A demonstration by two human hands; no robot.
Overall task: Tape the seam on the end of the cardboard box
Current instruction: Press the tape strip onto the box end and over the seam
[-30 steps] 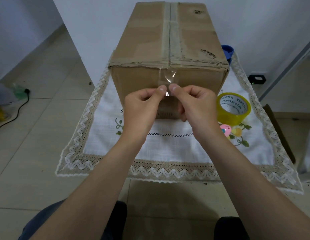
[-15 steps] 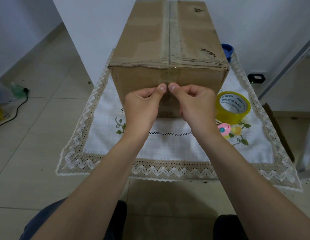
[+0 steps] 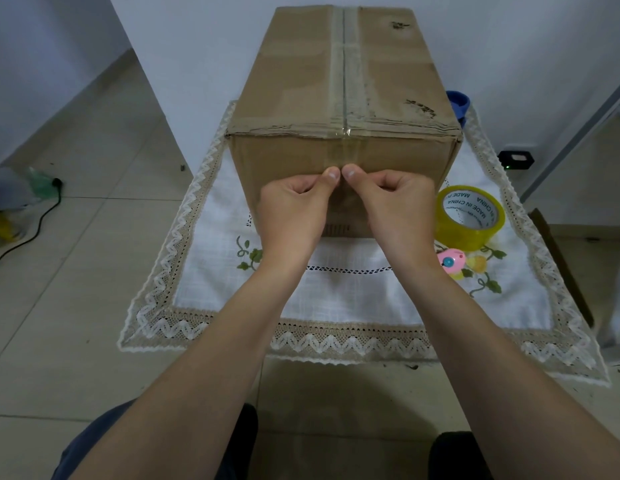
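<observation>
A brown cardboard box point(image 3: 291, 81) stands on a white lace-edged cloth point(image 3: 353, 299), its near end face toward me. A strip of clear tape point(image 3: 342, 152) runs from the top seam over the edge and down the end face. My left hand point(image 3: 291, 209) and my right hand point(image 3: 398, 206) are side by side against that face, fingers curled. Both thumbs press the strip's lower part flat onto the cardboard. The tape below the thumbs is hidden by my hands.
A yellow-tinted roll of tape point(image 3: 469, 218) lies on the cloth right of the box, with a small pink cutter point(image 3: 450, 263) just in front of it. A blue object point(image 3: 457, 103) peeks from behind the box. A black cable point(image 3: 31, 230) lies on the tiled floor at left.
The loose tape strip, held away from the box a second ago, now lies flat on the end face. Both hands moved forward to the box, thumbs pressing on it.
</observation>
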